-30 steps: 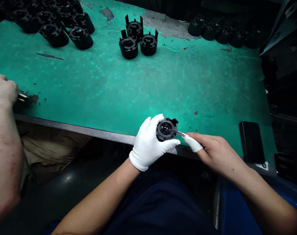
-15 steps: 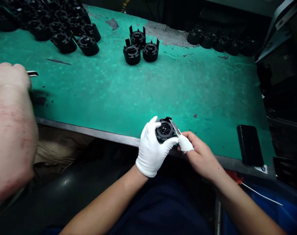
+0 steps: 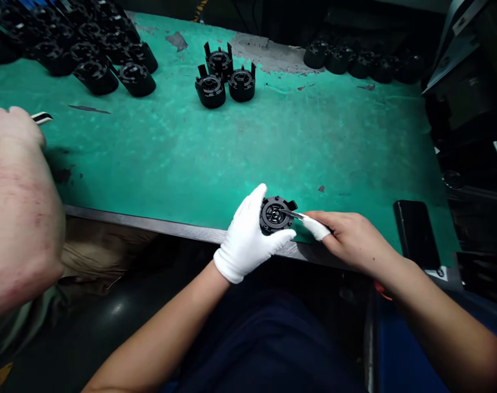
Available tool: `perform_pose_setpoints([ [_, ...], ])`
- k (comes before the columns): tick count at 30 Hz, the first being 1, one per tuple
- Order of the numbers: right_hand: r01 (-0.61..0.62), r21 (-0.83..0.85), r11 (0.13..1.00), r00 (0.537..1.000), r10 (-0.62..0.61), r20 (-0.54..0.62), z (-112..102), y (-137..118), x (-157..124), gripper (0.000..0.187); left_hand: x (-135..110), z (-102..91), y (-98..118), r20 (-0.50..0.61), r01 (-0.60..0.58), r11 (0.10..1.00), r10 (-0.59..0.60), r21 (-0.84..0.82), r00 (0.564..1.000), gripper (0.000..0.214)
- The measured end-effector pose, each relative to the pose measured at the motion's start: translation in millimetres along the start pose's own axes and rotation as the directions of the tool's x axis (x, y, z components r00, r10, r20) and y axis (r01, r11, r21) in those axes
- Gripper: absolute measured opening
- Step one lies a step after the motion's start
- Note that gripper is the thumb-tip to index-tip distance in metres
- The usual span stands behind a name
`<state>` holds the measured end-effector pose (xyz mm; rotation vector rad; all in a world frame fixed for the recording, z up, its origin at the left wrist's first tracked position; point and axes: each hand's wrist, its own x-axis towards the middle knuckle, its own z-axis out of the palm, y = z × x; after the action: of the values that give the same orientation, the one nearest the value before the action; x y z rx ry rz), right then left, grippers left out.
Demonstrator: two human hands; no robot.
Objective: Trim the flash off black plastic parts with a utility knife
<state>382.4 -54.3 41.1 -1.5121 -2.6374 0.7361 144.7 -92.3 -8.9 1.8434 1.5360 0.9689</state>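
Observation:
My left hand [image 3: 248, 237], in a white glove, is closed round the left side of a round black plastic part [image 3: 270, 222] at the table's front edge. The part's ringed face points up, with one tab sticking out at its upper right. Bare except for a white cover on the thumb, my right hand [image 3: 344, 234] grips a slim metal blade, which looks like a craft knife [image 3: 294, 214]. The blade's tip lies over the middle of the part. Its handle is mostly hidden in my fingers.
Three black housings [image 3: 242, 86] stand on the green table [image 3: 183, 158]. More black housings [image 3: 137, 81] crowd the far left, and a row [image 3: 339, 60] lines the back right. A phone [image 3: 417, 234] lies at right. Another person's arm [image 3: 19, 213] reaches in from the left.
The blade has swung from the part's upper right rim to its middle, lying flatter. The part has turned, its tab now further right. My right hand has shifted right and rolled over.

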Motion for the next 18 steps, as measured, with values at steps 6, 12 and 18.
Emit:
perform_pose_setpoints([
  [6, 0.024, -0.063, 0.998, 0.999, -0.022, 0.032, 3, -7, -7, 0.038, 6, -0.5, -3, 0.02, 0.018, 0.998, -0.017, -0.053, 1.0, 0.092],
  [12, -0.041, 0.024, 0.999, 0.998, 0.04, 0.05, 18, -23, -20, 0.037, 3, 2.7, 1, -0.015, 0.051, 0.994, -0.053, -0.099, 0.998, 0.093],
  [18, -0.105, 0.167, 0.98, 0.994, 0.111, -0.026, 27, -28, -29, 0.037, -1, 9.8, 3, -0.048, 0.07, 0.991, -0.076, -0.116, 0.996, 0.09],
])
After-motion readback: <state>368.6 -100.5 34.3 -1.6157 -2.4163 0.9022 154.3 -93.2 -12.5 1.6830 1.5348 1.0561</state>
